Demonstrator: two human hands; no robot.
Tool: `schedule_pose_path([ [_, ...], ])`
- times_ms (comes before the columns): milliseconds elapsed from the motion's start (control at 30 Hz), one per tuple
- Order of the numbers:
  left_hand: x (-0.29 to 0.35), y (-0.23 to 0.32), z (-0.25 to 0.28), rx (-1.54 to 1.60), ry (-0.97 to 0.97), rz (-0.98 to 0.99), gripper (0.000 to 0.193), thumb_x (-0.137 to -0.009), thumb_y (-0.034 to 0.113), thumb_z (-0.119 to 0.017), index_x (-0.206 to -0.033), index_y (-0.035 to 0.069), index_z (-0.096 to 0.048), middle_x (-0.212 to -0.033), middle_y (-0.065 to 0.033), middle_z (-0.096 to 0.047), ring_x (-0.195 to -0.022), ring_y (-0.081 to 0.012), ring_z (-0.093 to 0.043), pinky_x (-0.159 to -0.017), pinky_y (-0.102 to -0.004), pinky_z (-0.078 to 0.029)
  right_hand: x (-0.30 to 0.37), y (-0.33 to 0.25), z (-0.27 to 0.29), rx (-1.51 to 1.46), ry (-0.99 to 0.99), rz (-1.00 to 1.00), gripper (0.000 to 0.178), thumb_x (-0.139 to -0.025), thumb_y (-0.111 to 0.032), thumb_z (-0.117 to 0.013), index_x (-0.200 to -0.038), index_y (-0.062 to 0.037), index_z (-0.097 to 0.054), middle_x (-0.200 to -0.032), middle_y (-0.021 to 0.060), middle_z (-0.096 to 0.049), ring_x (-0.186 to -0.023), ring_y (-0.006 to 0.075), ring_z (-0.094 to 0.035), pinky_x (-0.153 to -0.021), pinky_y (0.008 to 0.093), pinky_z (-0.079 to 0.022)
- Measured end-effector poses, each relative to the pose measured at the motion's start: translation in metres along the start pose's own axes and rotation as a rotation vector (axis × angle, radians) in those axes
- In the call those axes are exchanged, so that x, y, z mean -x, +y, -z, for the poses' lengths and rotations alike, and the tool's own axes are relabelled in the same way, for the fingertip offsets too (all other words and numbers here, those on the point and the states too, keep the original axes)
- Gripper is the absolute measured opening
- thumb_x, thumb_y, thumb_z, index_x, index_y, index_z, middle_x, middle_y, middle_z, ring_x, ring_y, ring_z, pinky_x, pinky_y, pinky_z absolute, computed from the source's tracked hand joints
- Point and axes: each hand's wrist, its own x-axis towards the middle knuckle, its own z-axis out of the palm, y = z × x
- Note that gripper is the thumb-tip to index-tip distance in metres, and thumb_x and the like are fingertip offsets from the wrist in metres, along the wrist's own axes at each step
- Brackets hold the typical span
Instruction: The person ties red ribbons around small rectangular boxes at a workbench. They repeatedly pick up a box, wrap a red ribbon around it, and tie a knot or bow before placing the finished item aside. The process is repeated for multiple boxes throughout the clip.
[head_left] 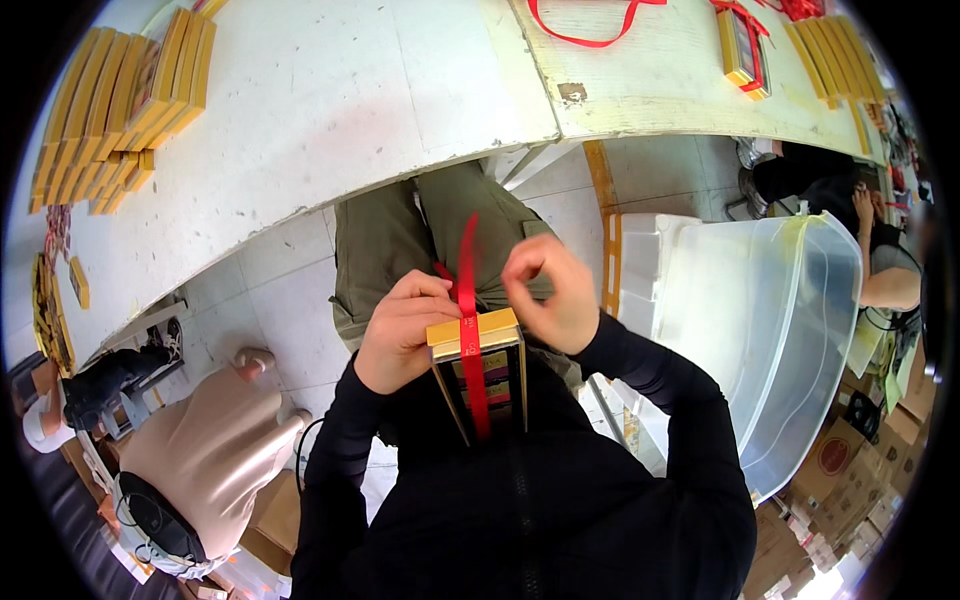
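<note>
A black-and-gold gift box (502, 380) stands on end against my lap, with a gold edge facing up. Red ribbon (471, 340) runs down its front, and a loose end rises above the top. My left hand (405, 332) is closed at the box's upper left, fingertips bent in at the ribbon behind the top edge. To the right of the ribbon, my right hand (552, 292) is raised with thumb and fingers curled together, slightly blurred. Anything between those fingers is too small to make out.
Ahead is a white worktable (350, 110) with stacked gold boxes (110, 100) at left. A ribbon-tied box (742, 50) and a loose red ribbon (590, 40) lie at far right. A clear plastic bin (740, 330) stands to my right. Other people sit on both sides.
</note>
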Motion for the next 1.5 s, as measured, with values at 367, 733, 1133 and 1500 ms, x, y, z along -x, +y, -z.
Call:
schedule_pose_path([
  [367, -0.007, -0.004, 0.014, 0.024, -0.153, -0.035, 0.021, -0.062, -0.007, -0.070, -0.081, 0.002, -0.066, -0.082, -0.0037, -0.065, -0.081, -0.0254, -0.052, -0.075, -0.0345, -0.047, -0.006, 0.016, 0.000, -0.137, -0.714, 0.029, 0.016, -0.079, 0.000, -0.059, -0.094, -0.0029, -0.064, -0.084, 0.0090, -0.066, -0.085, 0.0287, -0.062, -0.078, 0.0367, -0.049],
  [733, 0.010, 0.028, -0.031, -0.126, 0.168, 0.236, 0.023, -0.065, -0.006, -0.068, -0.087, 0.003, -0.067, -0.083, -0.0064, -0.065, -0.079, -0.0263, -0.053, -0.082, -0.0401, -0.051, -0.047, -0.039, 0.050, 0.110, -1.236, -0.509, 0.015, -0.083, -0.011, -0.045, -0.083, -0.0008, -0.057, -0.059, 0.0107, -0.057, -0.052, 0.0232, -0.055, -0.053, 0.0354, -0.043],
  [1133, 0.018, 0.034, -0.025, -0.167, 0.209, 0.287, 0.023, -0.069, -0.004, -0.066, -0.090, 0.003, -0.066, -0.088, -0.0082, -0.065, -0.083, -0.0279, -0.054, -0.074, -0.0337, -0.046, -0.022, -0.064, 0.050, 0.078, -0.856, -0.487, 0.054, -0.074, -0.048, -0.073, -0.098, 0.0002, -0.064, -0.059, 0.0077, -0.051, -0.054, 0.0158, -0.047, -0.052, 0.0298, -0.040],
  [1500, 0.040, 0.018, -0.056, 1.654, 0.714, 0.847, 0.011, -0.094, 0.013, -0.054, -0.102, 0.011, -0.060, -0.103, -0.0045, -0.066, -0.096, -0.0153, -0.062, -0.086, -0.0323, -0.050, -0.004, -0.044, 0.043, -0.415, -0.673, -0.725, 0.035, -0.084, -0.022, -0.071, -0.106, 0.0033, -0.063, -0.091, 0.0033, -0.066, -0.079, 0.0048, -0.053, -0.070, 0.0218, -0.046],
])
